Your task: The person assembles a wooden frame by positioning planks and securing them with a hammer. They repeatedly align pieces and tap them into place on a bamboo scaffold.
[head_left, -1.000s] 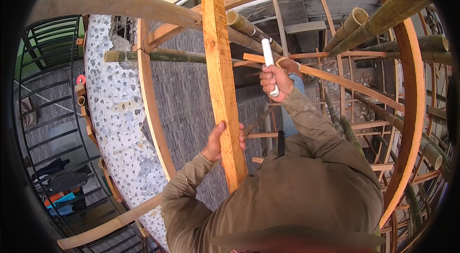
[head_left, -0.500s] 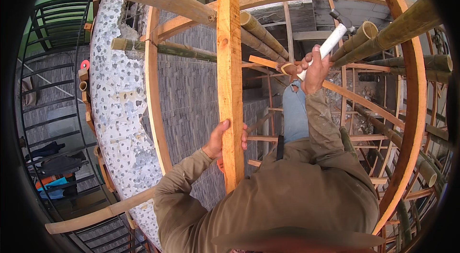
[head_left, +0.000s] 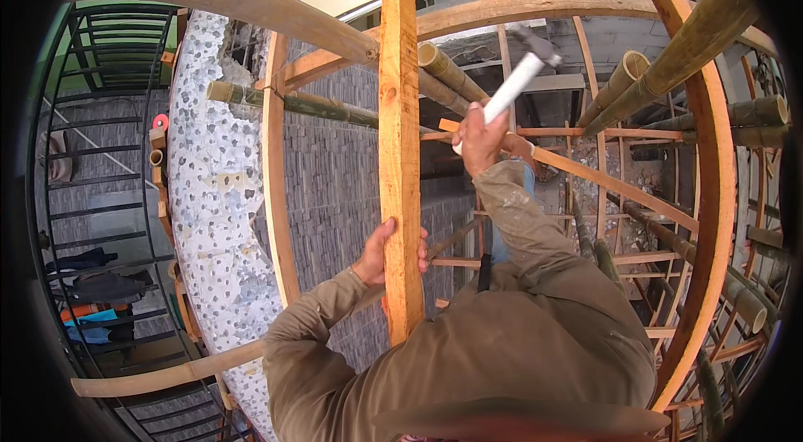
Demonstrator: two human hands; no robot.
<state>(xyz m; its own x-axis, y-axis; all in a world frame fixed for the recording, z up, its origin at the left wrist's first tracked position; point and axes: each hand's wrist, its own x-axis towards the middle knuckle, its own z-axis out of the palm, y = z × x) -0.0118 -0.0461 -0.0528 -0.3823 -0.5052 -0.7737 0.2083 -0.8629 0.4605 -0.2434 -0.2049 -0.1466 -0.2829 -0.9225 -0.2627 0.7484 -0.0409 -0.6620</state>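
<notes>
Risked, by this reading, a glancing blow: gripped the hammer (head_left: 512,89) low on its white handle in the closed right hand (head_left: 481,139), with the dark head blurred and poised high at 1 o'clock from that fist. Could well have missed a small target from such a swing and struck timber or the other hand. Steadied the upright wooden plank (head_left: 399,149) with the left hand (head_left: 386,254), fingers (head_left: 421,243) wrapped round its right edge, at 7 o'clock from the hammer hand. Left those fingers exposed on the side nearest the tool. Might also have let the plank twist or slip, held as it was at one point only, low on its length. Worked among scaffold members above a paved yard at 9 o'clock, so any dropped tool would probably have fallen far.

Showed the plank as a long, straight, pale orange board with knots and visible grain, running from 12 o'clock at the top rim down to the person's chest. Stood it in front of the bamboo poles (head_left: 443,74) and a thin horizontal batten (head_left: 585,170), just right of the speckled wall (head_left: 209,216). Could not tell whether it touched the poles behind.
</notes>
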